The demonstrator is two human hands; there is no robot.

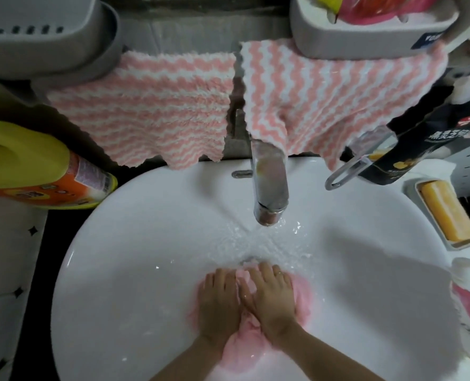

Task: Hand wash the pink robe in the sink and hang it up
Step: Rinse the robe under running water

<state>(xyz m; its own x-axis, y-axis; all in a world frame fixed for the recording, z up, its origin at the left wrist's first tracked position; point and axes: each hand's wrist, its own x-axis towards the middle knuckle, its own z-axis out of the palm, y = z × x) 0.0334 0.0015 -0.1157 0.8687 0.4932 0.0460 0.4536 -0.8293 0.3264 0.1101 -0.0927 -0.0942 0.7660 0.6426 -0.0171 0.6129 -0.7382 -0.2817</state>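
Pink robe [244,342] lies bunched under both hands in the sink [118,257], long axis toward the faucet [269,188]. Left hand [218,301], right hand [272,295]: fingers [266,273] flat, together, pressing.

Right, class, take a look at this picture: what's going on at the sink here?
A person is hand washing a pink robe in the white sink. The left hand and right hand press flat on the bunched cloth, side by side. Water ripples across the basin below the faucet. The robe is not yet hung up.
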